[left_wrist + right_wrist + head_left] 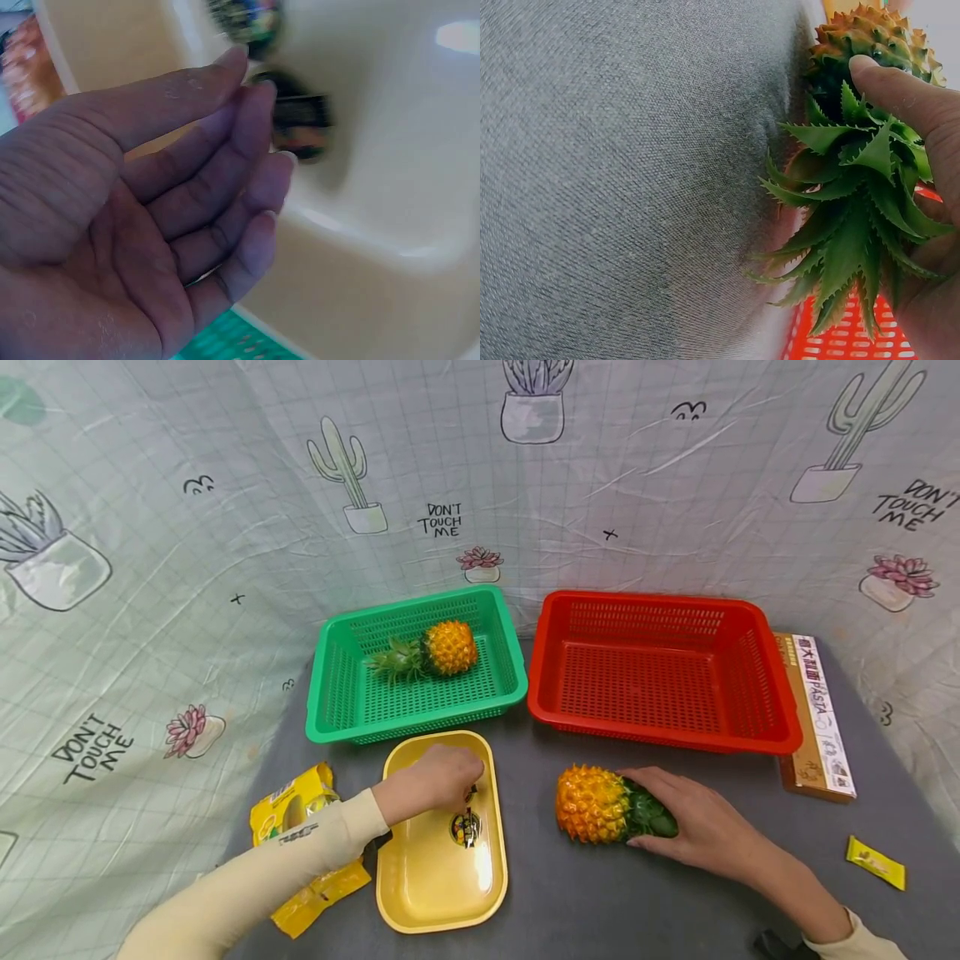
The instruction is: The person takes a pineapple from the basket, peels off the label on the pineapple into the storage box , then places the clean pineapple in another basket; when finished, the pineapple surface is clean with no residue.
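My left hand [442, 777] reaches into the yellow tray [442, 902]. Its thumb and fingertips pinch the edge of a small dark packet [301, 124], mostly hidden by the hand in the head view. Beside it lies another dark, round-printed packet [465, 829]. On the right, my right hand [697, 818] grips a small pineapple [592, 803] around its green crown [855, 217], with the thumb against the base of the orange fruit. The pineapple lies on its side, close over the dark table, its fruit end towards the tray.
A green basket [416, 720] behind the tray holds another pineapple [452, 647]. Right of it stands a red basket [667, 739], with a pasta box [817, 718] against its side. Yellow bags [322, 893] lie left of the tray. A small yellow packet [876, 862] lies far right.
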A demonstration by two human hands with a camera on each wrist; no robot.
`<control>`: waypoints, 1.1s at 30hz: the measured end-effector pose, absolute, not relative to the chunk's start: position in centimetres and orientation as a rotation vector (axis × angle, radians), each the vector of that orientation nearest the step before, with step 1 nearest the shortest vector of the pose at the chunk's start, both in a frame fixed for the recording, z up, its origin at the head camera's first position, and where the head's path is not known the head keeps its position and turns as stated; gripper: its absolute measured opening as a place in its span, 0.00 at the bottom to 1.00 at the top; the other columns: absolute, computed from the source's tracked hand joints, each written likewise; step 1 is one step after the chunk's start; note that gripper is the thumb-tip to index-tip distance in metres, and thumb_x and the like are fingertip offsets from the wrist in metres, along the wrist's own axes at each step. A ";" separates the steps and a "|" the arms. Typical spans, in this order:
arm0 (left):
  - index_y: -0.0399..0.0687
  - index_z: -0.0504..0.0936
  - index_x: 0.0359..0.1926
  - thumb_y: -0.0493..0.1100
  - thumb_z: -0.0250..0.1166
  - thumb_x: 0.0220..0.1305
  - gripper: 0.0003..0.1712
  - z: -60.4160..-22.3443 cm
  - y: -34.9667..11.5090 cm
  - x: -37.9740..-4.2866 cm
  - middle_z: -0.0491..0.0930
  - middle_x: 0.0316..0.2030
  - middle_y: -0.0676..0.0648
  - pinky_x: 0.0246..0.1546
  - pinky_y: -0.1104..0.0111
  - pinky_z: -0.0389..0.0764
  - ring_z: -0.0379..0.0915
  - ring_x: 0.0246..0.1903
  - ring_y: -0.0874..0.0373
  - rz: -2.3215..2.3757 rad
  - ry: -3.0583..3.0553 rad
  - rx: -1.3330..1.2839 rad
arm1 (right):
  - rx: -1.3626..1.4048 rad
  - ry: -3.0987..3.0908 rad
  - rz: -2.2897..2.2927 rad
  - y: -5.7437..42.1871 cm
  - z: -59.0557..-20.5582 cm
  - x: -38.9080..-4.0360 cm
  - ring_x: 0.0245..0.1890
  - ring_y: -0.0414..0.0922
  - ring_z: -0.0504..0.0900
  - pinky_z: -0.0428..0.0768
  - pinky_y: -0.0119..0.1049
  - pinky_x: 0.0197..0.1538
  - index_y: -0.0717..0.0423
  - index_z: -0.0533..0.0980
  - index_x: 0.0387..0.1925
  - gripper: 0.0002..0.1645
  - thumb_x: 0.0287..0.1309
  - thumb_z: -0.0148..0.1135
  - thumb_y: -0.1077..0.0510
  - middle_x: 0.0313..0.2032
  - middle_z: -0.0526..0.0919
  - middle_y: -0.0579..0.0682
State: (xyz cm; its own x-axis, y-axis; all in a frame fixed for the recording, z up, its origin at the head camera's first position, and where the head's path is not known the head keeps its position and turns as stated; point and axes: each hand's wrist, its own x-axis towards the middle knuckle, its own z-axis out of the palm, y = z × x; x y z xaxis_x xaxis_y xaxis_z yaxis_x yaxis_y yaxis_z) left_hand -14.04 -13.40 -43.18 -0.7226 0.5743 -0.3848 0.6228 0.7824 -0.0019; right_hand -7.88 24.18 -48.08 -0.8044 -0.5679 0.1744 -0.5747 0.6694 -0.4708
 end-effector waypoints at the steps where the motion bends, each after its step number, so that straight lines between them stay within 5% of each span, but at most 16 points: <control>1: 0.55 0.67 0.15 0.42 0.80 0.56 0.28 -42.9 -13.2 -14.1 0.60 0.17 0.56 0.20 0.66 0.60 0.58 0.20 0.61 -0.170 2.624 0.932 | 0.979 -2.857 0.811 24.2 -48.1 -7.9 0.55 0.45 0.83 0.84 0.54 0.52 0.48 0.72 0.72 0.51 0.50 0.84 0.38 0.61 0.81 0.45; 8: 0.58 0.68 0.13 0.34 0.69 0.59 0.25 -39.7 -12.2 -14.4 0.58 0.13 0.58 0.17 0.67 0.58 0.58 0.17 0.61 0.012 2.707 1.022 | 1.009 -2.822 0.807 23.9 -48.2 -7.9 0.55 0.43 0.83 0.84 0.52 0.52 0.48 0.72 0.72 0.51 0.50 0.85 0.39 0.61 0.81 0.43; 13: 0.54 0.83 0.36 0.48 0.79 0.63 0.12 -38.5 -11.5 -14.0 0.74 0.24 0.59 0.26 0.66 0.73 0.71 0.26 0.63 0.236 2.689 1.024 | 1.019 -2.820 0.799 23.8 -48.3 -8.0 0.55 0.43 0.83 0.84 0.52 0.52 0.47 0.72 0.73 0.51 0.51 0.85 0.39 0.61 0.81 0.43; 17: 0.50 0.81 0.59 0.57 0.78 0.64 0.29 -39.3 -10.5 -13.3 0.82 0.43 0.53 0.37 0.67 0.78 0.76 0.38 0.62 0.466 2.714 1.209 | 1.001 -2.838 0.795 23.8 -48.3 -8.0 0.56 0.45 0.83 0.83 0.53 0.52 0.47 0.72 0.73 0.51 0.51 0.84 0.39 0.61 0.81 0.45; 22: 0.49 0.74 0.71 0.65 0.76 0.62 0.44 -40.8 -8.7 -12.5 0.79 0.59 0.48 0.45 0.67 0.80 0.76 0.51 0.59 0.643 2.749 1.336 | 0.982 -2.845 0.798 24.0 -48.2 -8.0 0.55 0.46 0.83 0.83 0.54 0.52 0.50 0.73 0.71 0.51 0.50 0.85 0.39 0.60 0.82 0.46; 28: 0.51 0.66 0.77 0.70 0.75 0.59 0.54 -42.1 -6.4 -12.1 0.70 0.69 0.50 0.62 0.64 0.74 0.69 0.64 0.56 0.748 2.705 1.327 | 0.974 -2.849 0.798 24.1 -48.2 -8.0 0.54 0.43 0.83 0.84 0.53 0.52 0.51 0.74 0.70 0.51 0.48 0.86 0.39 0.59 0.82 0.45; 33: 0.51 0.67 0.76 0.71 0.77 0.55 0.56 -42.9 -4.8 -12.0 0.70 0.68 0.51 0.64 0.67 0.70 0.67 0.64 0.59 0.841 2.686 1.333 | 0.962 -2.873 0.800 24.0 -48.2 -7.9 0.53 0.42 0.82 0.84 0.52 0.53 0.49 0.74 0.70 0.51 0.49 0.85 0.38 0.59 0.82 0.45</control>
